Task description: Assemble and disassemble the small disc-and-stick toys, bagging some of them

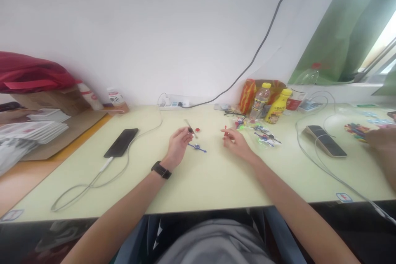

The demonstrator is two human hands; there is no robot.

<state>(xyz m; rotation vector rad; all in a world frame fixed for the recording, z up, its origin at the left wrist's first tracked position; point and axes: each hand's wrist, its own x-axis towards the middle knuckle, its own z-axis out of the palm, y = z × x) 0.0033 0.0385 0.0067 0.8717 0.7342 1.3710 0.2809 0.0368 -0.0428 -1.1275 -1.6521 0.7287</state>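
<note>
My left hand (179, 143), with a dark watch (161, 170) on its wrist, pinches a small black round piece (190, 130). A thin greyish strip (187, 123) sticks up beside that piece; whether they are joined I cannot tell. Just right of those fingertips a small red disc (197, 130) lies on the table. Below it is a blue arrow-shaped piece (198, 147). My right hand (236, 144) grips a small red arrow-shaped piece (225, 131) between thumb and fingers, its tip pointing up. Several coloured pieces in clear wrappers (266, 136) lie to the right of this hand.
A phone (121, 143) on a white cable lies left. Two bottles (260, 101) (279, 106) and eyeglasses (234, 114) are at the back right, a power strip (173, 105) by the wall. Farther right are a dark wedge-shaped device (326, 141) and another person's hand (383, 144).
</note>
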